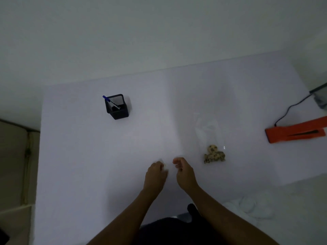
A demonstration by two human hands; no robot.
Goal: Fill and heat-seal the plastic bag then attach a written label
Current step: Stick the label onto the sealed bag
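Bag (210, 138) just right of right hand (184, 174), apparently untouched.

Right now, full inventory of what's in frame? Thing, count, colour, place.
table: 1, white, fills the middle of the view
pen holder: 1, black, square, far left part of the table
pen: 1, blue cap, leaning inside the pen holder
plastic bag: 1, clear, flat on the table right of centre
cookies: small cluster, tan with dark chips, in the near end of the plastic bag
heat sealer: 1, orange, right edge of the table
cable: 1, black, runs from the heat sealer toward the far right
left hand: 1, curled, low over the table, something small and white at the fingers, unclear
right hand: 1, curled, beside the left hand
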